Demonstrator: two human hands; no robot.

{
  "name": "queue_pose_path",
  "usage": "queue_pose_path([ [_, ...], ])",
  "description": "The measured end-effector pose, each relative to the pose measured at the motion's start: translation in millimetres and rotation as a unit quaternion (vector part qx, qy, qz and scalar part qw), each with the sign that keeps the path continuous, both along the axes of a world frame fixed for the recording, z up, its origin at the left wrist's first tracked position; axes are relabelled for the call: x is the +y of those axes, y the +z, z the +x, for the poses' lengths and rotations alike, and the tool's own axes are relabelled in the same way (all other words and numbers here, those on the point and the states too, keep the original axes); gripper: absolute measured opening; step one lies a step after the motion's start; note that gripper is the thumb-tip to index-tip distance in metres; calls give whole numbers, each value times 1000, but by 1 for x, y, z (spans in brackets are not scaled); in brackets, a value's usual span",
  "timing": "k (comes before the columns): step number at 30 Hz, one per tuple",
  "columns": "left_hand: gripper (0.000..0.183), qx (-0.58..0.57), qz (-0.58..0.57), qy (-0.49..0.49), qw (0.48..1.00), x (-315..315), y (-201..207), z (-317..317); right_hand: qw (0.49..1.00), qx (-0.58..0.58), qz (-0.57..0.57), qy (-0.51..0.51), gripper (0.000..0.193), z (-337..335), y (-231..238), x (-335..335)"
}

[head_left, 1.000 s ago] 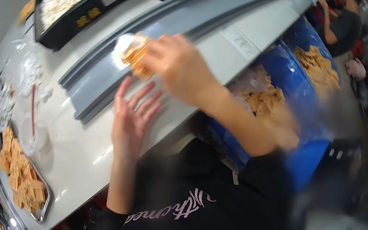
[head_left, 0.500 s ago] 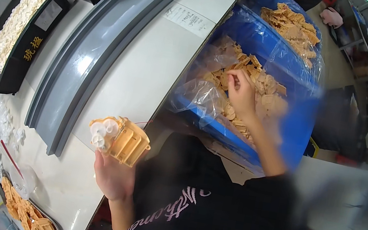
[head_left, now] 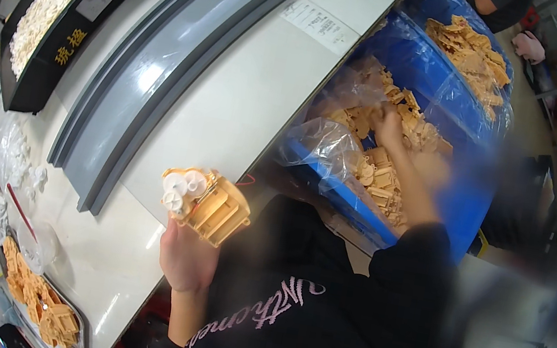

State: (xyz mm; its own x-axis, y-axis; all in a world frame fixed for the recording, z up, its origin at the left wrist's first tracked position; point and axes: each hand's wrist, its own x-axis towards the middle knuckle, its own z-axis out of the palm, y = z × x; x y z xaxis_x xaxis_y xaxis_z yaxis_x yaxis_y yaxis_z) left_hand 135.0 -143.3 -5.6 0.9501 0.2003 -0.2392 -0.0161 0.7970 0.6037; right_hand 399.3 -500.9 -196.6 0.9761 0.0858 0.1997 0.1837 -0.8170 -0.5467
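My left hand is closed around the lower edge of a tan plastic gear housing, held up just over the table's edge. White gears sit on its left side, and a thin red wire sticks out behind it. Over to the right, my right hand is down inside a blue bin among loose tan plastic parts. Its fingers look curled in, partly hidden and blurred, so whatever is between them cannot be made out.
Clear plastic lining hangs over the bin's near edge. Behind stands another bin of tan parts. A grey curved rail crosses the white table. Black trays of white pieces stand far left; a metal tray holds more housings near left.
My right hand has reached farther down among the tan parts, its fingers now less visible. The left hand still holds the gear housing. The whole view has shifted slightly.
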Motion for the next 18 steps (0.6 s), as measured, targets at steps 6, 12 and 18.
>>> queue_pose_path([
  [6, 67, 19, -39, 11, 999, -3, 0, 2, 937, 151, 289, -123, 31, -45, 147, 51],
  [12, 70, 12, -52, -6, 999, -12, 7, 10, 918, -14, 394, 30, 41, -81, 230, 79],
  [18, 70, -23, -82, -61, 995, -18, 13, 9, 838, 202, 447, 240, 32, -145, 245, 168],
])
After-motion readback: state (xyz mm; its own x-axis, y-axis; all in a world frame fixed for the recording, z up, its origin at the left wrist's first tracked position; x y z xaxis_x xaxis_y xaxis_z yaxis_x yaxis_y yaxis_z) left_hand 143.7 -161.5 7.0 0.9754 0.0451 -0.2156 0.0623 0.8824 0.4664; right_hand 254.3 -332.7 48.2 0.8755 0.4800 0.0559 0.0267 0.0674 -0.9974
